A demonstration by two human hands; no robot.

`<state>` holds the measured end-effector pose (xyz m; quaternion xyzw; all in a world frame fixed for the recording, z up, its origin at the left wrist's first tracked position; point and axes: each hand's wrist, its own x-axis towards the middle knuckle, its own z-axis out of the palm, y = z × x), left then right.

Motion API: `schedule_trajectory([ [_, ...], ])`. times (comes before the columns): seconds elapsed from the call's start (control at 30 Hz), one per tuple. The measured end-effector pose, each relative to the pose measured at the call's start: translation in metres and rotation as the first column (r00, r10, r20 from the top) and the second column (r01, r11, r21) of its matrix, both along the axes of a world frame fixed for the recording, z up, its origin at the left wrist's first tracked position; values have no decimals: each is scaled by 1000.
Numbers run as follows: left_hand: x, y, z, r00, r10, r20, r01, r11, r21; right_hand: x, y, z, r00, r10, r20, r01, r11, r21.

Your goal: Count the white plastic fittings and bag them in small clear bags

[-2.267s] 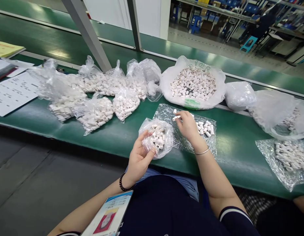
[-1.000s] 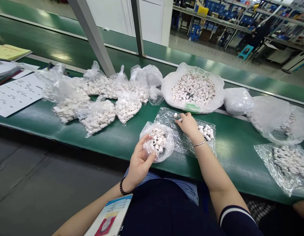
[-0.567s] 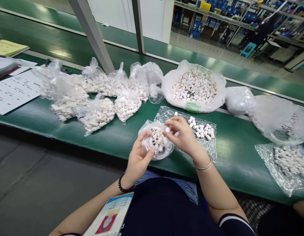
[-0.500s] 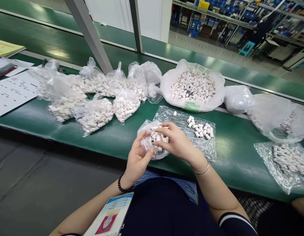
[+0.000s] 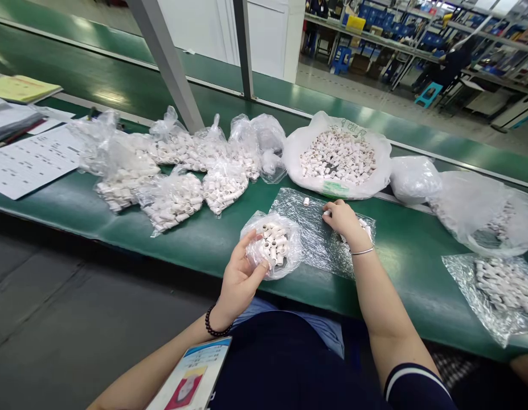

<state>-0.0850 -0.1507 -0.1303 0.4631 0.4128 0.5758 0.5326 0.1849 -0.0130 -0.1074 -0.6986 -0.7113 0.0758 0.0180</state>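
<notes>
My left hand holds the open bag — my right hand gathers loose tubes, grip hidden; next, drop them in.

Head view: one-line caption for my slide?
Left hand cups an open bag of white sleeves; right hand reaches loose sleeves on a plastic sheet.

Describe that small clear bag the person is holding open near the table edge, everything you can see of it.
The small bag is thin, crinkled, see-through plastic, open at the top and slumped on the green table near its front edge. It holds a loose heap of short white tubes, lying at all angles. The left hand cups its near side, fingers at the rim. Its far right edge meets the flat plastic sheet, where the right hand rests on more tubes.
</notes>
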Motion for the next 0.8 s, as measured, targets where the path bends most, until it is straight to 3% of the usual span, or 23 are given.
schedule_trajectory([
  [0.1, 0, 1, 1, 1000, 6, 2, -6, 1000, -7, -9, -10, 8, 998, 55, -36, -54, 998, 44],
  [0.17, 0, 2, 2, 1000, 16, -1, -16, 1000, -15, -22, -24, 17, 976, 162, -149, -142, 981, 135],
  [0.27, 2, 3, 4, 1000, 13, 5, -12, 1000, -25, -56, -56, 30, 816, 449, -365, -341, 883, 324],
  [0.33, 3, 3, 4, 1000, 4, 10, -4, 1000, -24, -79, -73, 35, 708, 594, -382, -482, 802, 353],
  [0.4, 3, 4, 5, 1000, 5, 0, -5, 1000, -17, -89, -78, 37, 678, 643, -356, -545, 765, 343],
  [0.47, 1, 4, 4, 1000, 14, -19, -14, 1000, -4, -82, -70, 36, 761, 560, -327, -472, 825, 312],
  [0.57, -3, 3, 3, 999, 17, -34, -17, 1000, 4, -43, -44, 30, 972, 195, -131, -179, 976, 126],
  [0.63, -5, 2, 3, 999, 22, -28, -22, 1000, 2, -16, -29, 25, 999, 20, 42, -20, 1000, -3],
  [0.7, -5, 2, 3, 999, 31, -15, -31, 1000, 1, 1, -22, 18, 995, -20, 97, 25, 998, -54],
  [0.8, -2, 1, 4, 1000, 21, -21, -21, 1000, 0, 6, -19, 10, 996, 12, 88, -6, 998, -70],
])
